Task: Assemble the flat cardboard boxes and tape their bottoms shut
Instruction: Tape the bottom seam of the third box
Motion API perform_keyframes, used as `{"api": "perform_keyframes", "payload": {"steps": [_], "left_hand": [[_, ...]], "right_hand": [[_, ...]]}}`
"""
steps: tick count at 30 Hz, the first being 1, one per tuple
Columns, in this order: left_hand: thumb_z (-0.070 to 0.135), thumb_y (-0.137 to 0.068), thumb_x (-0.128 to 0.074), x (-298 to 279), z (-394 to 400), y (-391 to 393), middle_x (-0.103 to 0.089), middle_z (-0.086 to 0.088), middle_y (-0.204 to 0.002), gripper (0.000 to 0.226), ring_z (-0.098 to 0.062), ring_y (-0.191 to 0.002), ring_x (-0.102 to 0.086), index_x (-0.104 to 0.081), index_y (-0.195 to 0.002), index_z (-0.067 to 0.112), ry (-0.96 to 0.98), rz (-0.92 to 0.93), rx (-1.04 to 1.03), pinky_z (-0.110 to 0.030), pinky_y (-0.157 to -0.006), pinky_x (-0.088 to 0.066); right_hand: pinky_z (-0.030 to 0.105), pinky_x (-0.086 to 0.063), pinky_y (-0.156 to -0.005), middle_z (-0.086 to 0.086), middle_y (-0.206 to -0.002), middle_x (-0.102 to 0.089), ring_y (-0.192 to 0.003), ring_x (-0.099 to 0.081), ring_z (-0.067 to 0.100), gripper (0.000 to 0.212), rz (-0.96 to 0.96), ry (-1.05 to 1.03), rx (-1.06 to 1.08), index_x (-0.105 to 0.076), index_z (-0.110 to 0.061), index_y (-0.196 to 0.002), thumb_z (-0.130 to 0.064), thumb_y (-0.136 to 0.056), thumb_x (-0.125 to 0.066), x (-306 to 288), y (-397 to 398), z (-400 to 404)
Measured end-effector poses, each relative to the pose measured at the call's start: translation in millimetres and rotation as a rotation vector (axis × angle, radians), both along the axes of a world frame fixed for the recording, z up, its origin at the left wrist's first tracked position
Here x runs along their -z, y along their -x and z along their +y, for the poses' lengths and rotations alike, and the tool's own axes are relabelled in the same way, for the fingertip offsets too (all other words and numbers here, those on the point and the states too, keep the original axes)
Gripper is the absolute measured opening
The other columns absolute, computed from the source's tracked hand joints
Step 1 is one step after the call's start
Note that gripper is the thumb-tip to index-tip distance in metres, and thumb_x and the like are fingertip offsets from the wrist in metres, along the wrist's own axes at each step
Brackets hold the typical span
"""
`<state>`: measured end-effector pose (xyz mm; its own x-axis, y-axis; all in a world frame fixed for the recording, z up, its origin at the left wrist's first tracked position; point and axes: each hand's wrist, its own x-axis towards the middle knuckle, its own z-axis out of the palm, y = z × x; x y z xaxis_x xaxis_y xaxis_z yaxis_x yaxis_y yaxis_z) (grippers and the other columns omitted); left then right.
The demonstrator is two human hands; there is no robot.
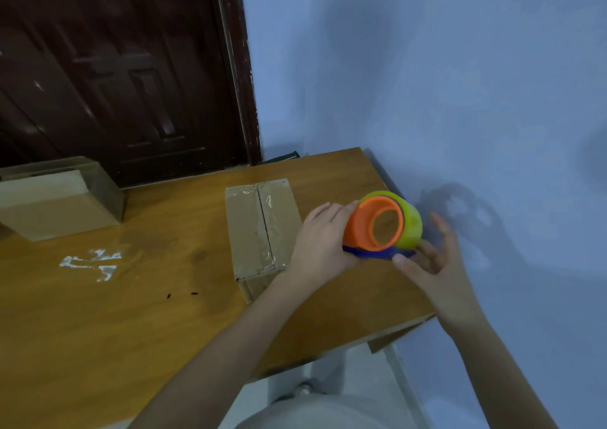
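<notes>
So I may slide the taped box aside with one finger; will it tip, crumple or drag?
The taped box lies low and wide on the wooden table, so tipping seems unlikely. It is thin cardboard and may be empty, so probably light. Its near corner looks slightly gaping, so pushing there might dent it.

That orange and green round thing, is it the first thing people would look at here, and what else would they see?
Yes, the bright tape dispenser grabs the eye first, near the table's right edge by the blue wall. The left hand holds its orange side while the right hand touches its blue base with fingers spread. Just left of it sits a taped cardboard box, and a bigger box stands at the table's far left.
</notes>
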<state>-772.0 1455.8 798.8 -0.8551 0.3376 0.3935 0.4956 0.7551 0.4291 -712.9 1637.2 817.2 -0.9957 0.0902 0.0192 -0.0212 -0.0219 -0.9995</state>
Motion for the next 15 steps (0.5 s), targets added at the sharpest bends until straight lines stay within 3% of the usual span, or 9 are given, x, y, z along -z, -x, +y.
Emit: {"api": "perform_keyframes", "payload": {"steps": [2,4,6,7,10,12,15], "left_hand": [[0.042,-0.059,-0.087,-15,-7,0,-0.058,0.002,-0.121,0.093,-0.014,-0.11,-0.053,-0.046,-0.138,0.017,-0.145,-0.314,0.022,-0.025,-0.098,-0.035],[0.036,-0.062,-0.087,-28,-15,3,-0.06,0.008,-0.116,0.082,-0.009,-0.105,-0.056,-0.05,-0.133,0.019,-0.321,-0.59,0.061,-0.019,-0.086,-0.045],[0.031,-0.068,-0.084,-36,-21,6,-0.064,0.014,-0.106,0.061,-0.006,-0.097,-0.062,-0.057,-0.122,0.022,-0.454,-0.778,0.081,-0.012,-0.073,-0.049],[0.03,-0.07,-0.082,-40,-24,8,-0.066,0.013,-0.103,0.051,-0.005,-0.094,-0.064,-0.06,-0.115,0.023,-0.493,-0.844,0.079,-0.013,-0.072,-0.051],[0.03,-0.073,-0.08,-50,-35,12,-0.07,0.006,-0.102,0.034,-0.01,-0.093,-0.067,-0.065,-0.103,0.024,-0.524,-0.949,0.073,-0.026,-0.082,-0.055],[0.032,-0.075,-0.078,-55,-42,11,-0.072,0.003,-0.102,0.029,-0.013,-0.094,-0.068,-0.067,-0.101,0.024,-0.494,-0.976,0.082,-0.031,-0.085,-0.055],[0.041,-0.076,-0.074,-62,-54,6,-0.07,0.004,-0.105,0.032,-0.012,-0.097,-0.067,-0.065,-0.103,0.026,-0.535,-0.955,0.059,-0.03,-0.089,-0.053]], "right_hand": [[0.019,-0.053,-0.076,-0.003,-0.103,-0.07,-0.098,-0.066,0.009,0.086,0.103,0.001,-0.105,-0.03,-0.049,-0.132,-0.008,-0.071,-0.073,-6,2,-4],[0.026,-0.054,-0.083,-0.003,-0.114,-0.066,-0.107,-0.063,0.015,0.084,0.202,-0.069,-0.177,-0.032,-0.057,-0.131,-0.027,-0.069,-0.08,-13,7,-9],[0.027,-0.053,-0.086,-0.009,-0.119,-0.063,-0.11,-0.061,0.014,0.078,0.265,-0.171,-0.211,-0.035,-0.056,-0.132,-0.042,-0.07,-0.08,-21,11,-17],[0.026,-0.053,-0.087,-0.013,-0.122,-0.061,-0.112,-0.06,0.013,0.074,0.271,-0.184,-0.233,-0.036,-0.054,-0.132,-0.038,-0.073,-0.078,-23,13,-22],[0.025,-0.056,-0.08,-0.033,-0.122,-0.051,-0.111,-0.058,0.004,0.071,0.266,-0.237,-0.367,-0.036,-0.045,-0.133,-0.017,-0.078,-0.072,-25,19,-38],[0.021,-0.056,-0.075,-0.044,-0.115,-0.047,-0.107,-0.057,-0.003,0.068,0.308,-0.315,-0.402,-0.035,-0.045,-0.129,-0.016,-0.078,-0.07,-26,23,-46],[0.019,-0.055,-0.074,-0.042,-0.116,-0.047,-0.107,-0.057,-0.002,0.064,0.381,-0.338,-0.364,-0.041,-0.056,-0.122,-0.023,-0.076,-0.072,-26,29,-53]]}}
